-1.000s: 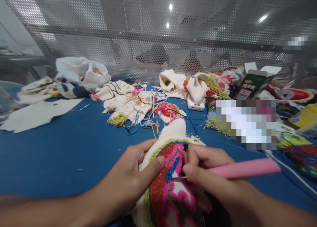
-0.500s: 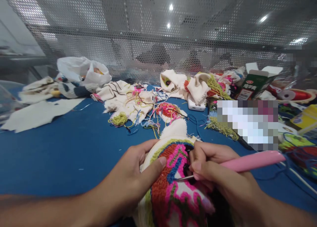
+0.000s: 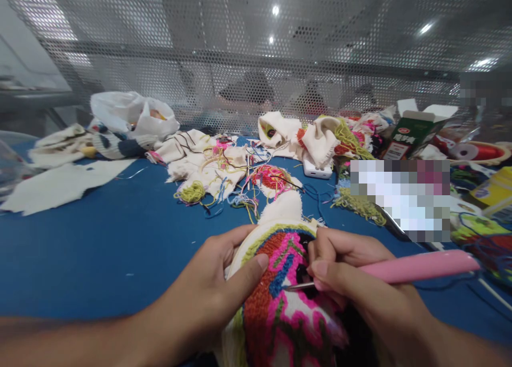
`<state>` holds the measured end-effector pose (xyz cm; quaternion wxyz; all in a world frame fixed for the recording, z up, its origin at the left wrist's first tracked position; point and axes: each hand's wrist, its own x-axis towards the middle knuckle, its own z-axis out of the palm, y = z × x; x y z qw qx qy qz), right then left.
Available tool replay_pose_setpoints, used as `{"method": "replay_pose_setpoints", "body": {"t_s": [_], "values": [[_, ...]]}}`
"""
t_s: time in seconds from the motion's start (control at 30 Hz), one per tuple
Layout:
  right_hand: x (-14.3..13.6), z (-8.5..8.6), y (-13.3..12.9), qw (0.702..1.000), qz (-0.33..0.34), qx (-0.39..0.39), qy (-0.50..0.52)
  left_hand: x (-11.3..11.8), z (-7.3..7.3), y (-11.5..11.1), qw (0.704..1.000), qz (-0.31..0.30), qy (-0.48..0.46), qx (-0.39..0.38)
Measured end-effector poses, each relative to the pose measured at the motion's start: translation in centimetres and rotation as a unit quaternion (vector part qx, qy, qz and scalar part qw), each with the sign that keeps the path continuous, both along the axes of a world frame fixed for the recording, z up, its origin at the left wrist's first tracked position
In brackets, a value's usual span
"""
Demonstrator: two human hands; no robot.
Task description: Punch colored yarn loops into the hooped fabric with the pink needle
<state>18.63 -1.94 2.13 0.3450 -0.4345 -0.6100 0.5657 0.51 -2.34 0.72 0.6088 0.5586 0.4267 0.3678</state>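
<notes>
My left hand (image 3: 224,281) grips the rim of a round embroidery hoop (image 3: 236,260), thumb on the stitched face and the other fingers mostly behind it. The cloth in it carries thick yarn stitches in rust, pink, blue, green and black, with some bare white patches. Between the fingers of my right hand (image 3: 348,271) is a pink-handled punch needle (image 3: 420,266). Its metal tip meets the cloth at the lower end of the blue stitches (image 3: 279,282). Blue yarn trails from the handle's back end.
Scrap cloth (image 3: 208,169) and tangled yarn lie beyond the hoop. At the left are a white plastic bag (image 3: 134,113) and a flat cloth piece (image 3: 68,183). To the right stand a green box (image 3: 416,132), a blurred-out phone (image 3: 404,207) and a yellow packet (image 3: 496,193). A perforated metal screen (image 3: 192,73) rises behind.
The punch needle's handle has swung slightly lower, its back end further right. Its tip stays by the blue stitches. My left hand and the hoop have hardly moved.
</notes>
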Motion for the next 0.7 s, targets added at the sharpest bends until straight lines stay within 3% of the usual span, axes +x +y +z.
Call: {"method": "replay_pose_setpoints", "body": {"t_s": [0.33,0.47,0.57,0.7], "values": [[0.4,-0.1,0.3,0.999,0.039,-0.005,-0.006,0.1,0.0,0.0,1.0,0.005,0.006,-0.005],[-0.1,1.3,0.3,0.989,0.097,-0.039,-0.104,0.1,-0.1,0.0,1.0,-0.001,0.01,-0.001],[-0.4,1.7,0.4,0.967,0.143,0.054,-0.204,0.1,-0.2,-0.1,1.0,0.003,0.023,0.015],[-0.5,0.5,0.4,0.934,0.199,0.214,-0.205,0.1,-0.1,-0.1,0.999,0.004,0.042,0.026]]}}
